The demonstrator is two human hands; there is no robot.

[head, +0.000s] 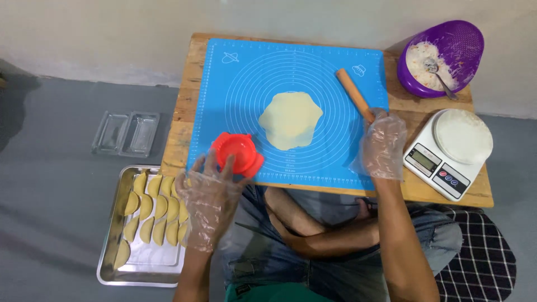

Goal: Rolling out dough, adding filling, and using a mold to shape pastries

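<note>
A flattened round of pale yellow dough (290, 119) lies in the middle of a blue silicone mat (235, 89) on a low wooden table (179, 128). My left hand (207, 196), in a clear plastic glove, touches a red round dumpling press (238, 154) at the mat's near edge. My right hand (384, 144), also gloved, grips the near end of a wooden rolling pin (352, 92) that lies slanted on the mat's right side.
A purple bowl (447, 39) with white filling and a spoon stands at the back right. A white kitchen scale (447, 154) carries a white dish. A metal tray (120, 263) with several folded dumplings sits on the floor at left, beside clear containers (126, 133).
</note>
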